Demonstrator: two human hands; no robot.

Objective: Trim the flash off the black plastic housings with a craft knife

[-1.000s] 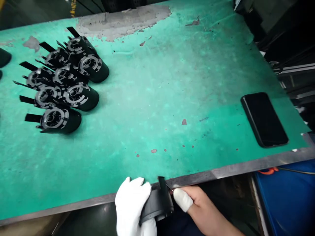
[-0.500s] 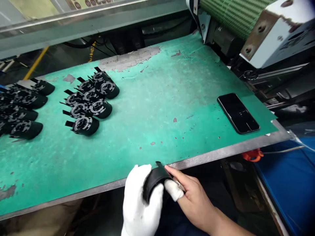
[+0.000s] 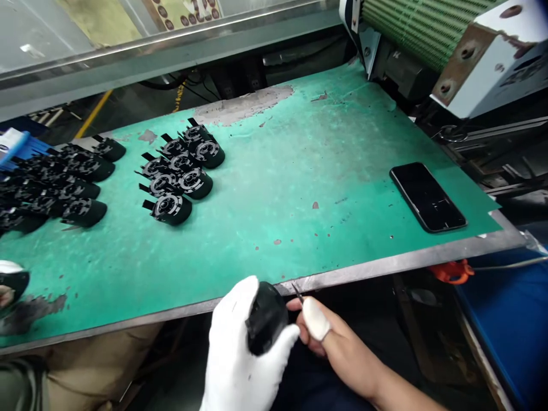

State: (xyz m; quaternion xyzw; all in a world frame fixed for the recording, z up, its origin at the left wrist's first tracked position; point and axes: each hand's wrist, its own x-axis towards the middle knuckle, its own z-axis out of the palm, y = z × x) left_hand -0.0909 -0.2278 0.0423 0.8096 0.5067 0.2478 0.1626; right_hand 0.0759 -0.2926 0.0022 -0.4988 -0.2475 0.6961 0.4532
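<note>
My left hand [image 3: 240,348], in a white glove, is wrapped round a black round plastic housing [image 3: 269,319] just in front of the table edge. The housing is tilted, with its dark round face partly towards me. Close by on its right, my right hand [image 3: 321,331] is bare except for a white cover on the thumb. Thumb and fingers pinch a thin, dark, pointed tool [image 3: 297,293], whose tip points up and left, apart from the housing. The rest of the tool is hidden in my hand, so its exact kind cannot be made out.
Several black housings [image 3: 172,209] stand grouped on the green table [image 3: 274,188], with more [image 3: 85,211] farther left. A phone [image 3: 428,197] lies at right. Another person's hand [image 3: 6,294] holds a black part at far left. A conveyor [image 3: 411,28] stands at back right.
The housing has turned in my left hand, showing more of its round face. My right hand has drawn off it, and the tool's tip now shows. Another person's hand has appeared at far left.
</note>
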